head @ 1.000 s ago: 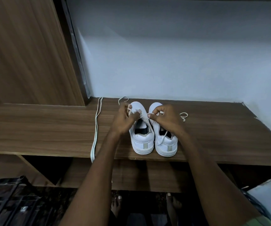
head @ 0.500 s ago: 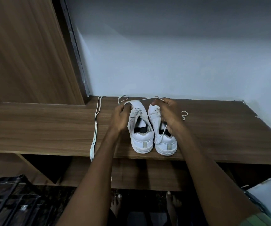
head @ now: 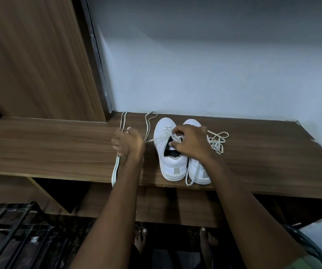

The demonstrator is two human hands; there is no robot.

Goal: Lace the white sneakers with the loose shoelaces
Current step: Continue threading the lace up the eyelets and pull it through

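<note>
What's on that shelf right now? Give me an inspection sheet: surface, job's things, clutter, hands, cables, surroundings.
Surface: wooden shelf.
Job's things: two white sneakers side by side, heels toward the person; spare lace hanging over the front edge; loose lace bundle right of the shoes.
Clutter: nothing seen.
Hands: left hand touches the spare lace; right hand pinches the left sneaker's lace.
Cables: nothing seen.
Surroundings: white wall, wooden panel, black rack below.

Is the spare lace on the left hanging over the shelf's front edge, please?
Yes, the spare lace runs under the left hand and droops past the shelf edge.
</note>
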